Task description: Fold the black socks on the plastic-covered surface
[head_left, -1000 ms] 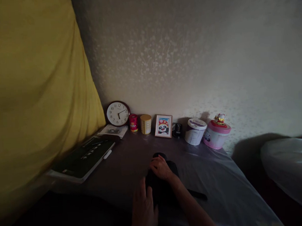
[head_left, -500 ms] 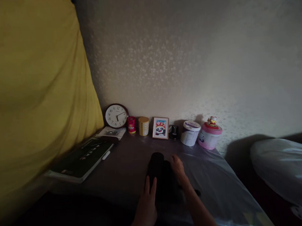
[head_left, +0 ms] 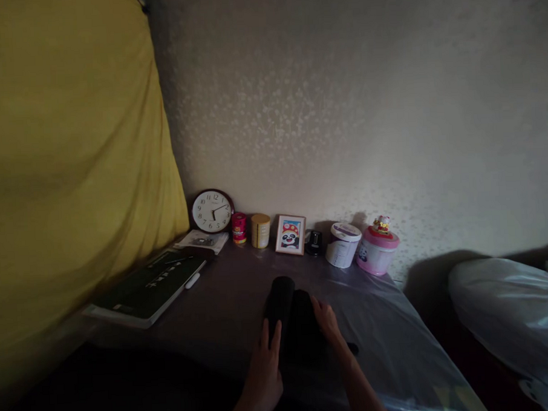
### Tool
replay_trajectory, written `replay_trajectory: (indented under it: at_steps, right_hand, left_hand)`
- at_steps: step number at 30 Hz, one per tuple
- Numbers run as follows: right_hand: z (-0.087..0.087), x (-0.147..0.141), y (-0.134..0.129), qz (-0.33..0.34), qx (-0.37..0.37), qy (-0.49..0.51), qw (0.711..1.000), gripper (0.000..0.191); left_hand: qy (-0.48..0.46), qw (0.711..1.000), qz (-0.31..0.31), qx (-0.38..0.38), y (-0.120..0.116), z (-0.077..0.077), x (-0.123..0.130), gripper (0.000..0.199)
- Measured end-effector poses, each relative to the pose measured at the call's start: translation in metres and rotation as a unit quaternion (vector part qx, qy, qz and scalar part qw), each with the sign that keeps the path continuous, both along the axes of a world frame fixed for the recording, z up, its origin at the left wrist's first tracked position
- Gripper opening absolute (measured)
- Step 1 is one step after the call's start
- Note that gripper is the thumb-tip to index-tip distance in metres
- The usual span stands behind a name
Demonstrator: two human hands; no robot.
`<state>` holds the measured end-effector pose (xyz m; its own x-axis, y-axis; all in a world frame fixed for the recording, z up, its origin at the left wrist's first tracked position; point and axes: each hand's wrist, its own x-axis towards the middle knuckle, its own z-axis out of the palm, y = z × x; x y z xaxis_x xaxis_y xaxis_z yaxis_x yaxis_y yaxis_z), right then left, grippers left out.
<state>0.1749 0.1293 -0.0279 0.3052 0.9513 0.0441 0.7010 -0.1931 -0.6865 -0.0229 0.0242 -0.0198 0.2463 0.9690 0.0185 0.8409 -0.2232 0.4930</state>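
A black cylinder-shaped thing (head_left: 282, 299) lies on the table, pointing away from me. Beside it on the right is a shorter black piece (head_left: 301, 319); the dark hides whether the two are joined and what they are. My left hand (head_left: 265, 366) is laid over the near left part of the cylinder, two fingers showing spread and its thumb out of sight. With fingers curled, my right hand (head_left: 325, 319) grips the right edge of the shorter piece. A small black end (head_left: 353, 348) sticks out to the right of my right forearm.
Along the wall stand a clock (head_left: 213, 211), a red can (head_left: 239, 228), a yellow-lidded tub (head_left: 260, 231), a framed panda picture (head_left: 290, 235), a white tub (head_left: 343, 245) and a pink tub (head_left: 377, 251) with a figurine. A dark green board (head_left: 150, 286) lies left, by a yellow curtain (head_left: 72, 147).
My right hand has come down slightly and its fingers now press against the shorter black piece. My left hand stays on the cylinder. The view has shifted a little.
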Motion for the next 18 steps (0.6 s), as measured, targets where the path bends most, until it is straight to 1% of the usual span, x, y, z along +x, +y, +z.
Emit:
replay_trajectory:
  at_steps: [3, 6, 11, 13, 16, 18]
  right_hand:
    - [-0.002, -0.006, 0.004, 0.0, 0.007, -0.007, 1.0, 0.042]
    - [-0.005, -0.005, 0.004, 0.008, 0.022, -0.008, 1.0, 0.036]
    - [-0.005, 0.003, -0.003, -0.003, 0.047, -0.004, 0.999, 0.038]
    - [-0.001, 0.001, -0.003, 0.001, 0.076, 0.015, 0.997, 0.039]
    - [0.009, -0.012, 0.004, 0.021, 0.123, 0.045, 0.991, 0.04]
    - [0.017, -0.023, 0.01, 0.031, 0.13, 0.047, 0.99, 0.04]
  left_hand:
    - [0.003, 1.0, 0.004, 0.004, -0.001, 0.0, 0.001, 0.09]
    - [0.018, 1.0, 0.009, 0.001, -0.002, 0.002, 0.003, 0.09]
    - [0.064, 0.998, 0.025, -0.001, -0.004, 0.006, 0.007, 0.089]
    - [0.08, 0.996, 0.028, -0.006, -0.003, 0.007, 0.008, 0.089]
    - [0.09, 0.996, 0.026, -0.007, -0.002, 0.008, 0.009, 0.089]
    - [0.099, 0.995, 0.024, 0.0, -0.003, 0.008, 0.01, 0.086]
